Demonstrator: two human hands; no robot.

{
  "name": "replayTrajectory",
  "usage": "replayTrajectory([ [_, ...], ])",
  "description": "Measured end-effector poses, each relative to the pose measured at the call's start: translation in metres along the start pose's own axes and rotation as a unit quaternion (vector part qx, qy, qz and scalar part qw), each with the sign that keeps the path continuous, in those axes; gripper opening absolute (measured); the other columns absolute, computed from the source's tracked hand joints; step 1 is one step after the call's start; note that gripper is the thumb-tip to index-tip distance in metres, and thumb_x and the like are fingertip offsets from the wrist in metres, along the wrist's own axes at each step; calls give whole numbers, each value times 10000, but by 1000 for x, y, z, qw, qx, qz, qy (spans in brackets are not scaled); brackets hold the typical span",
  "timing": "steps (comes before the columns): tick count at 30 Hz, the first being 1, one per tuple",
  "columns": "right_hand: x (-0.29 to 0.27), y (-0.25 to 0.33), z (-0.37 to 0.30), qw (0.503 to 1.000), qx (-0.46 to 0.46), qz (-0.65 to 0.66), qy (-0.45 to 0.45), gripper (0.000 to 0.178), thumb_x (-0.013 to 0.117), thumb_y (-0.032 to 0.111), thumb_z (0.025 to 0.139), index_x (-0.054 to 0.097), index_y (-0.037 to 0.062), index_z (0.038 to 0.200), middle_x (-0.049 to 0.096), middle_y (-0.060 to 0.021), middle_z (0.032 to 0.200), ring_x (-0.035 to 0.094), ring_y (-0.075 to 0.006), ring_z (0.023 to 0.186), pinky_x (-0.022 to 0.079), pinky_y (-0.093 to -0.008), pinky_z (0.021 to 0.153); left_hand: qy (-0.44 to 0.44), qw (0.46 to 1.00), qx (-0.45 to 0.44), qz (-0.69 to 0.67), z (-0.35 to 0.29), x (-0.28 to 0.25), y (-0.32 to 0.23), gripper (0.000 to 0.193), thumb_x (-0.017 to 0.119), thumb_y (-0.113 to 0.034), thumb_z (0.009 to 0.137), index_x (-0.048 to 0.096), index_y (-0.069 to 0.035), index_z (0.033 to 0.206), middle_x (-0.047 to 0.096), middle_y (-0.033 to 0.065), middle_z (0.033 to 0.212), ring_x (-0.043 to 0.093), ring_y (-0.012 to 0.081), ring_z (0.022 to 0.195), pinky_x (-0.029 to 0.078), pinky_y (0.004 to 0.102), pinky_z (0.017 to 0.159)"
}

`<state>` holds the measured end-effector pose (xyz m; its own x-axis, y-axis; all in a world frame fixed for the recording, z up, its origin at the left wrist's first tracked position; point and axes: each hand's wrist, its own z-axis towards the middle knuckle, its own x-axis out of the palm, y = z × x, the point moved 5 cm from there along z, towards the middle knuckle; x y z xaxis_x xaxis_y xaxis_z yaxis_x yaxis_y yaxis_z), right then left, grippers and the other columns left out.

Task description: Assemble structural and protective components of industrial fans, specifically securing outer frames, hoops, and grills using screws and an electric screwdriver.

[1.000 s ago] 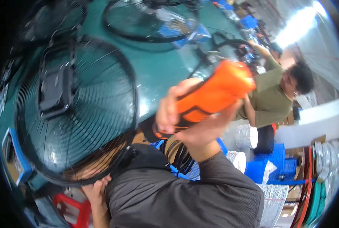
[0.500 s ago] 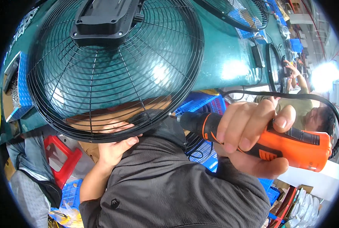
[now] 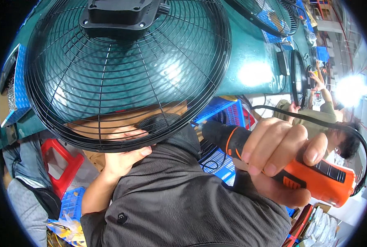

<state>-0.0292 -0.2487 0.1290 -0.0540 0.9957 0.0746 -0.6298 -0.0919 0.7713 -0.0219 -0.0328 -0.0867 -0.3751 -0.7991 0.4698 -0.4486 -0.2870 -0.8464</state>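
Note:
A large round fan guard (image 3: 126, 88) of black wire spreads over the green worktable, a black motor housing (image 3: 119, 20) at its middle. My left hand (image 3: 128, 154) pinches the guard's near rim, thumb outside and fingers seen through the wires. Wrapped round an orange and black corded electric screwdriver (image 3: 237, 140) is my right hand (image 3: 280, 154). Its bit points left at the guard's lower right rim; whether it touches a screw there I cannot tell.
More black fan guards (image 3: 265, 16) lie at the far right of the green table (image 3: 249, 53). A box of small metal parts (image 3: 12, 88) stands at the left edge. Across the right side a co-worker (image 3: 327, 111) handles another fan. A red stool (image 3: 62, 164) and blue crates (image 3: 70, 201) are below.
The fan guard has shifted slightly and looks a little bigger. My right hand and the screwdriver have moved a short way right and down, the bit staying by the rim.

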Motion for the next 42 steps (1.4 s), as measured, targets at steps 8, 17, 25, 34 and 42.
replayTrajectory([
  [8,5,0,2,1000,18,-17,12,458,714,367,877,480,65,1130,591,-52,740,594,-160,547,514,-287,498,10,999,2,49,2,0,-5,361,830,-117,740,687,83,1004,736,123,873,683,193,840,537,324,822],
  [17,16,-1,4,998,37,-55,9,451,741,367,863,471,85,1089,602,-44,712,600,-167,536,511,-292,480,-1,1000,-6,12,2,3,-5,260,814,-107,738,726,36,937,742,105,857,668,199,830,514,345,831],
  [25,21,-5,12,996,56,-66,4,453,748,360,862,469,82,1086,592,-41,715,608,-169,552,513,-287,489,17,999,-7,37,3,3,-7,196,796,-82,728,741,-1,898,746,69,846,639,206,850,496,358,829],
  [34,19,-25,38,966,95,115,211,429,787,290,829,485,40,1004,608,-70,670,627,-178,520,544,-287,500,-29,999,11,25,-1,1,2,312,828,-24,728,695,49,999,673,94,959,636,148,899,525,294,807],
  [42,34,-19,37,886,97,252,376,279,806,82,757,584,-34,879,574,-130,625,578,-225,482,463,-289,421,-21,997,47,61,0,-1,-3,335,859,-77,697,713,27,981,690,114,923,647,204,881,522,325,787],
])
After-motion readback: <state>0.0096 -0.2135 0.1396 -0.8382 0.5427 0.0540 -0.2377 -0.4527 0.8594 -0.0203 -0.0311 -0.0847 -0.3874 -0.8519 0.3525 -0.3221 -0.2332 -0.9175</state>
